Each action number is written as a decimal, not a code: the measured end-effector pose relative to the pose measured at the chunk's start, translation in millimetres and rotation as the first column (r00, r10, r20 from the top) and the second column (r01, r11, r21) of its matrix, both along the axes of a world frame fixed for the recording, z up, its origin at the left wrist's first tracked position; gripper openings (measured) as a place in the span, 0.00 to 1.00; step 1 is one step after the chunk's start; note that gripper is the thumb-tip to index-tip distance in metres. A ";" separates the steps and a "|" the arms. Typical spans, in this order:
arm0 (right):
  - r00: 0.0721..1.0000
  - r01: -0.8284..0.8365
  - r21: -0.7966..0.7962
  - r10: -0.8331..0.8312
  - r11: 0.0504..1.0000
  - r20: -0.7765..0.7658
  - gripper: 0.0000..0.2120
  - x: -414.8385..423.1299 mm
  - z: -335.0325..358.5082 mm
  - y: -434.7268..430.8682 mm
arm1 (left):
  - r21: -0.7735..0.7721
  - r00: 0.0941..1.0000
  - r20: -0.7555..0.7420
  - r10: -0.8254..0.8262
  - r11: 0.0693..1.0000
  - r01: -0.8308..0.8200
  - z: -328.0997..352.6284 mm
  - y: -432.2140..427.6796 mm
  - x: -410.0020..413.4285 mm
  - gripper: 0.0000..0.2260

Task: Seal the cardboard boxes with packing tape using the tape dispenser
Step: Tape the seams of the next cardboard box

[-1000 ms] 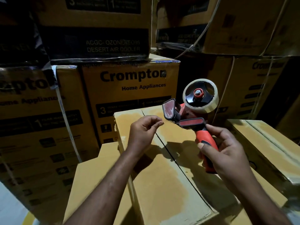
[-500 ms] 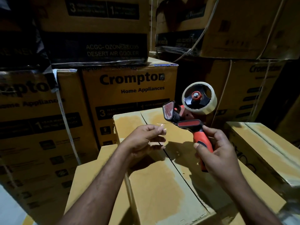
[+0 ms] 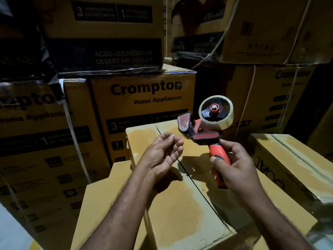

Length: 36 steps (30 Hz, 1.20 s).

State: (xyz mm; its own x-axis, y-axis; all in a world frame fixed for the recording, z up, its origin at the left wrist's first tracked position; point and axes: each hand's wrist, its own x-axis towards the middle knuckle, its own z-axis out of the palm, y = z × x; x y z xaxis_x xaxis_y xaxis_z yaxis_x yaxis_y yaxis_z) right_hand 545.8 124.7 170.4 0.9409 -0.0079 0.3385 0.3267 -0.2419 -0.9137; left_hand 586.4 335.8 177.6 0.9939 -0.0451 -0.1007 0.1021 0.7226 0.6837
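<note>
A red-and-black tape dispenser [image 3: 205, 137] with a roll of clear tape [image 3: 227, 119] is raised above a plain cardboard box [image 3: 173, 210]. My right hand [image 3: 237, 170] grips its red handle, with the dispenser's head pointing left. My left hand [image 3: 162, 156] hovers palm up just left of the head, its fingers loosely curled and the fingertips close to the black guard. No tape end shows plainly between them. The box's top flaps are shut, and their centre seam [image 3: 200, 188] runs bare from back to front.
A second plain box [image 3: 295, 159] stands to the right and a lower one [image 3: 108, 204] sits at the front left. Printed Crompton cartons [image 3: 144, 98] are stacked high behind and to the left, bound with white straps. Light is dim.
My left hand has turned palm up and its fingers have loosened from a pinch near the dispenser's head. My right hand keeps the dispenser almost still.
</note>
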 end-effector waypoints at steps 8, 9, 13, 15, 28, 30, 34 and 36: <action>0.999 0.038 -0.133 -0.033 0.990 0.038 0.25 0.0 -8.2 -3.0 | 0.324 0.988 -0.153 -0.036 0.942 0.084 5.3 5.7 3.9 0.09; 0.998 0.048 -0.133 -0.043 0.990 0.047 0.25 1.1 -8.8 -1.3 | 0.355 0.992 -0.128 -0.003 0.934 0.049 6.4 3.4 3.7 0.08; 0.996 0.071 -0.081 -0.066 0.994 0.065 0.23 3.9 -9.7 5.8 | 0.366 0.995 -0.033 0.099 0.927 -0.080 3.7 -12.3 6.3 0.06; 0.998 0.058 -0.105 -0.053 0.993 0.046 0.22 2.1 -11.0 6.8 | 0.319 0.985 -0.104 0.139 0.943 -0.099 0.5 -15.2 11.7 0.07; 0.979 0.124 -0.248 -0.077 0.961 0.190 0.26 -11.8 -29.0 22.2 | 0.225 0.936 -0.351 0.032 0.973 0.052 -8.8 -12.8 25.7 0.13; 0.974 0.127 -0.250 -0.072 0.960 0.215 0.26 -13.1 -31.7 21.8 | 0.230 0.931 -0.364 0.020 0.971 0.069 -9.8 -12.8 27.4 0.13; 0.968 0.138 -0.266 -0.073 0.954 0.240 0.27 -15.2 -35.0 19.6 | 0.243 0.927 -0.375 0.016 0.967 0.082 -14.5 -11.1 28.7 0.13; 0.969 0.141 -0.257 -0.079 0.956 0.236 0.27 -15.0 -36.9 19.5 | 0.239 0.932 -0.362 0.019 0.968 0.073 -17.5 -12.7 28.4 0.13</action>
State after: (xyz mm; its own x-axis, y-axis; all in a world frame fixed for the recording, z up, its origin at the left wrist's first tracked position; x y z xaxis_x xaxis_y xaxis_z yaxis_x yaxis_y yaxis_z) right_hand 530.8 144.2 133.4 0.8408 0.0138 0.5412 0.4700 -0.5149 -0.7169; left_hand 614.8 323.1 160.2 0.8875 0.0002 -0.4609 0.3904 0.5310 0.7520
